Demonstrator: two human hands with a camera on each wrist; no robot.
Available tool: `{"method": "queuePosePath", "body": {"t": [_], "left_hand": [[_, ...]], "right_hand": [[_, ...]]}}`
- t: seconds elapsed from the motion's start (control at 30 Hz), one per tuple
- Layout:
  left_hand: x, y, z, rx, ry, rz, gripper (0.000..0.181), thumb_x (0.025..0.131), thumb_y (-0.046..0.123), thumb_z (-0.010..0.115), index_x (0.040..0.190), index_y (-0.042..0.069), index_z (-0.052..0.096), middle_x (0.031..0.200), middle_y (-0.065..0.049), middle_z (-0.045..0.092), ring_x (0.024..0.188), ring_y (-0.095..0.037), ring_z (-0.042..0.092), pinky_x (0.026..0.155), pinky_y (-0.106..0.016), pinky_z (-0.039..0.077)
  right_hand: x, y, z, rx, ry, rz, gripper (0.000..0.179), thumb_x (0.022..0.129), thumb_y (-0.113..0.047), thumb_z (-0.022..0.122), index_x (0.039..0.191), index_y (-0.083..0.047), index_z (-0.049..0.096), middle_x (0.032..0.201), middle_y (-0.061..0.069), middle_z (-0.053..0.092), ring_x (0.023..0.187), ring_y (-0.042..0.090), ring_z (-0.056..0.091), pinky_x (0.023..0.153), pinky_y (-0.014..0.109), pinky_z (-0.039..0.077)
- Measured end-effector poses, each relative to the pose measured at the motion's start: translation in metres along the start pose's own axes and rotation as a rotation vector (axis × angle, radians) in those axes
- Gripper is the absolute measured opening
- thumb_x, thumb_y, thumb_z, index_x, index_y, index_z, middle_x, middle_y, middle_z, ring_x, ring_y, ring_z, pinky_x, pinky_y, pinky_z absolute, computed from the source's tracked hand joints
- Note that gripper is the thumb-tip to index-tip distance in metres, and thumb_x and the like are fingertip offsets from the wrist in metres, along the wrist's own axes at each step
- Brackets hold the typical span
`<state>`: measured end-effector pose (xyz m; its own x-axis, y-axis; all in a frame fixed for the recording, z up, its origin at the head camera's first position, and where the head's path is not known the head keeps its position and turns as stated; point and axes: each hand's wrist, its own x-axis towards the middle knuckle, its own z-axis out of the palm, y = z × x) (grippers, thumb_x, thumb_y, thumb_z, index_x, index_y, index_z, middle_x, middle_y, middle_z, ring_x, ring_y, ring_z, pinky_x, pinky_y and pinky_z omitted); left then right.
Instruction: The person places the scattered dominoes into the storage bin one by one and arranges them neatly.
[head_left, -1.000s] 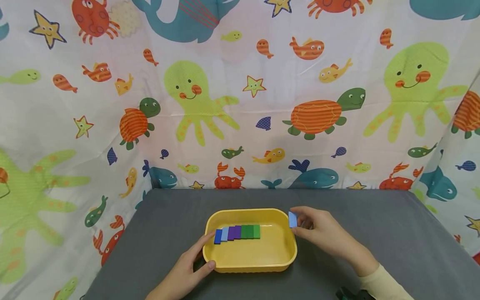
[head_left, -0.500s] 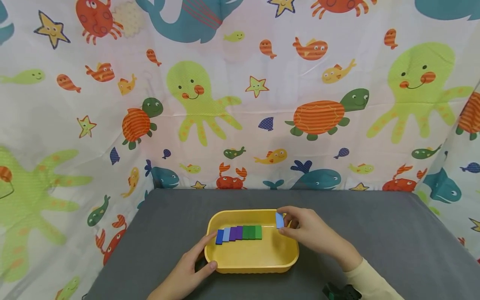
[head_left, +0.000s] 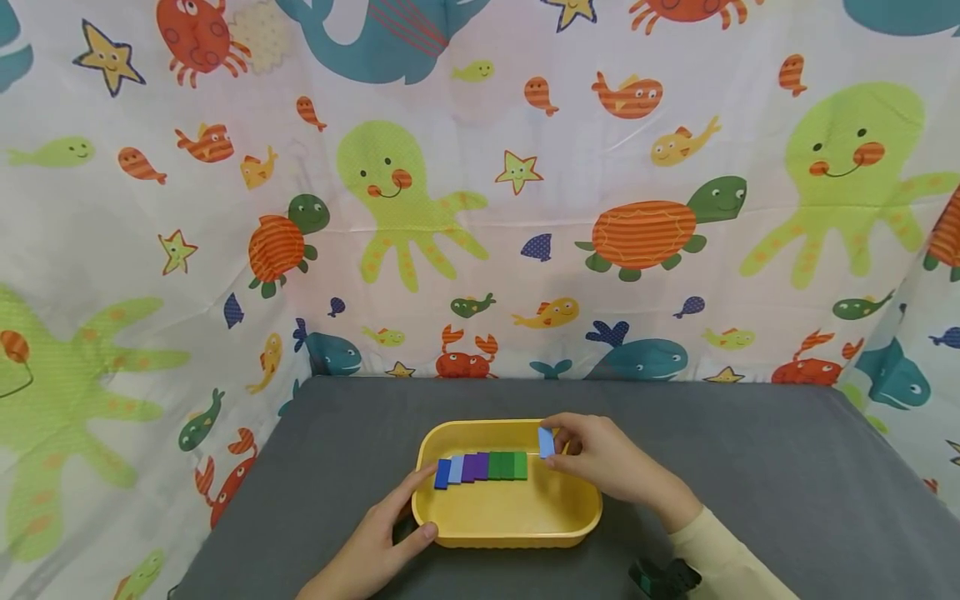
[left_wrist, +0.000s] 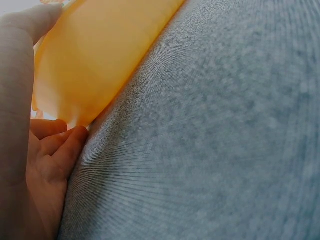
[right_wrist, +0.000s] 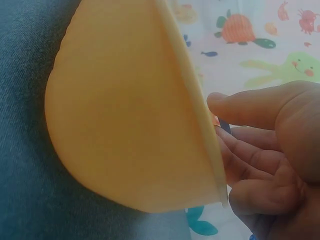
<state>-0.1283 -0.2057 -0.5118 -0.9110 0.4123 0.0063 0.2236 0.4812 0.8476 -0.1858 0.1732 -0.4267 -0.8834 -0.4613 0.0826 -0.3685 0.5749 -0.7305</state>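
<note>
A yellow plastic tub (head_left: 510, 521) stands on the grey table. Along its far left inside runs a row of overlapping tiles: a dark blue tile (head_left: 443, 474), a light blue tile (head_left: 456, 469), purple tiles (head_left: 475, 467) and green tiles (head_left: 507, 465). My left hand (head_left: 378, 533) holds the tub's left end, thumb on the front rim; its fingers lie against the tub wall (left_wrist: 95, 60) in the left wrist view. My right hand (head_left: 603, 462) pinches another light blue tile (head_left: 546, 442) upright above the tub's right part. In the right wrist view, the tub wall (right_wrist: 125, 115) mostly hides that tile.
Grey cloth covers the table (head_left: 750, 475) around the tub. A white curtain (head_left: 525, 133) printed with sea animals hangs behind and at the sides. A dark green and black device (head_left: 663, 577) sits at my right wrist, by the pale yellow sleeve (head_left: 720, 554).
My right hand has carried the light blue tile left, from the tub's right rim to over its inside, near the green end of the row. My left hand has stayed on the tub.
</note>
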Motion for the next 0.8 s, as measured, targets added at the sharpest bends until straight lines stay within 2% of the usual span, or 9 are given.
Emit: {"method": "queuePosePath", "body": {"t": [0.17,0.43,0.67,0.8], "left_hand": [[0.0,0.0,0.001,0.004,0.002,-0.013,0.067,0.111,0.041,0.066,0.171,0.032,0.037,0.175,0.003,0.037,0.154,-0.024,0.045,0.114,-0.022,0.04],[0.002,0.0,0.002,0.057,0.003,-0.037,0.068,0.111,0.046,0.064,0.171,0.035,0.036,0.174,0.009,0.036,0.156,-0.023,0.043,0.118,-0.036,0.043],[0.001,0.0,0.003,0.015,0.013,-0.016,0.068,0.11,0.041,0.067,0.171,0.034,0.038,0.175,0.012,0.035,0.157,-0.021,0.041,0.116,-0.022,0.037],[0.001,-0.002,0.003,0.003,0.015,-0.016,0.068,0.11,0.041,0.068,0.171,0.036,0.038,0.175,0.012,0.034,0.158,-0.02,0.04,0.114,-0.018,0.036]], "right_hand": [[0.005,0.0,0.003,-0.007,-0.008,-0.005,0.045,0.098,-0.021,0.086,0.137,-0.003,0.071,0.094,-0.005,0.068,0.084,0.018,0.062,0.068,0.028,0.056],[0.01,0.001,0.008,0.01,-0.031,0.006,0.045,0.097,-0.019,0.086,0.136,-0.002,0.071,0.094,-0.005,0.069,0.082,0.019,0.062,0.066,0.028,0.056],[0.014,0.0,0.013,-0.008,-0.085,0.031,0.043,0.097,-0.015,0.085,0.135,-0.001,0.071,0.092,-0.004,0.069,0.083,0.019,0.063,0.07,0.03,0.057],[0.017,-0.003,0.016,-0.03,-0.102,0.068,0.042,0.095,-0.013,0.087,0.132,0.0,0.072,0.09,-0.003,0.068,0.082,0.019,0.063,0.071,0.031,0.058]]}}
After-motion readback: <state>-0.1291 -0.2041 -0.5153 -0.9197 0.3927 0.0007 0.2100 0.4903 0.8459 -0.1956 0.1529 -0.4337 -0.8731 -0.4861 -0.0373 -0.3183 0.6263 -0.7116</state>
